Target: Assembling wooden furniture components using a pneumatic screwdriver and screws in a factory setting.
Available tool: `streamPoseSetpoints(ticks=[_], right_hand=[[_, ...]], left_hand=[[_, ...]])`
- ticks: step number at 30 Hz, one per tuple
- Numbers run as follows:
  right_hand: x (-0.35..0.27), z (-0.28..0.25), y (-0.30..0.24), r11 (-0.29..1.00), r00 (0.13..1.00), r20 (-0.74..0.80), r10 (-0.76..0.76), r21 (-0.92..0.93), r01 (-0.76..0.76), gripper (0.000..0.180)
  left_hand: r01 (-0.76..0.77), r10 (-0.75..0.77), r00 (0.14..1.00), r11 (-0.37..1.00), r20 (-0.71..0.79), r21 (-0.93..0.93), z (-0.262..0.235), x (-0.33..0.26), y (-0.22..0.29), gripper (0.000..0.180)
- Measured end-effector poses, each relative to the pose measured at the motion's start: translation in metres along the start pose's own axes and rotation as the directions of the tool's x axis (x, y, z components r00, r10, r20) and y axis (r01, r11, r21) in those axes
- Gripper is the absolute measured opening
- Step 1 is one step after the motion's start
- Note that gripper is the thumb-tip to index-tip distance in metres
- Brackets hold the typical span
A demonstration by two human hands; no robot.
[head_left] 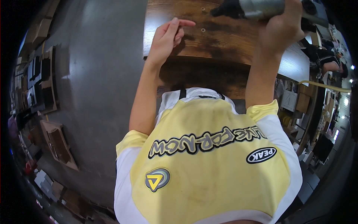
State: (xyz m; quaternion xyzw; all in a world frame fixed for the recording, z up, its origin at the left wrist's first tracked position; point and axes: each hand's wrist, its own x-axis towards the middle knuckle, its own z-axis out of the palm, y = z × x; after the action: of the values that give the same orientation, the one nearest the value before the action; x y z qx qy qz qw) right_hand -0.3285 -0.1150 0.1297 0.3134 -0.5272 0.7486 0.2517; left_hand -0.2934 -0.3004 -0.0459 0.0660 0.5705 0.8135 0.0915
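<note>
My right hand [285, 31] grips a grey power driver [261, 8] with a black tapered nose, held over a dark brown wood-grain board [227, 43]. The driver's nose points left, and its far part is cut off by the upper edge. My left hand [168, 39] is at the board's left side, its index finger stretched toward the right and the thumb pressed against it. The other fingers are curled in, so whatever they hold is hidden. Two small round metal fittings or holes, a near one [203, 30] and a far one [203, 8], show in the board close to that fingertip.
A lower brown wooden surface [205, 74] lies between the board and my body. A yellow hose [324, 86] runs at the right, near boxes [289, 100] and another person [328, 61]. Stacked panels [39, 82] stand across the grey floor [93, 74] to the left.
</note>
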Motion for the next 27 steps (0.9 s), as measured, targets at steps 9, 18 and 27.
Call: streamPoseSetpoints(ticks=[9,18,27], right_hand=[[-0.017,-0.008,-0.009,0.945,0.975,-0.054,0.215,0.263,-0.194,0.025],[-0.026,-0.014,0.010,0.974,0.982,-0.118,0.146,0.193,-0.122,0.024],[-0.028,-0.041,0.023,0.970,0.916,-0.321,0.242,0.112,-0.217,0.017]], left_hand=[[0.230,-0.136,0.958,0.888,0.251,-0.398,0.033,-0.014,0.006,0.054],[0.185,-0.107,0.975,0.878,0.196,-0.441,0.037,-0.019,-0.002,0.055],[0.167,-0.105,0.978,0.913,0.180,-0.373,0.047,-0.021,-0.002,0.054]])
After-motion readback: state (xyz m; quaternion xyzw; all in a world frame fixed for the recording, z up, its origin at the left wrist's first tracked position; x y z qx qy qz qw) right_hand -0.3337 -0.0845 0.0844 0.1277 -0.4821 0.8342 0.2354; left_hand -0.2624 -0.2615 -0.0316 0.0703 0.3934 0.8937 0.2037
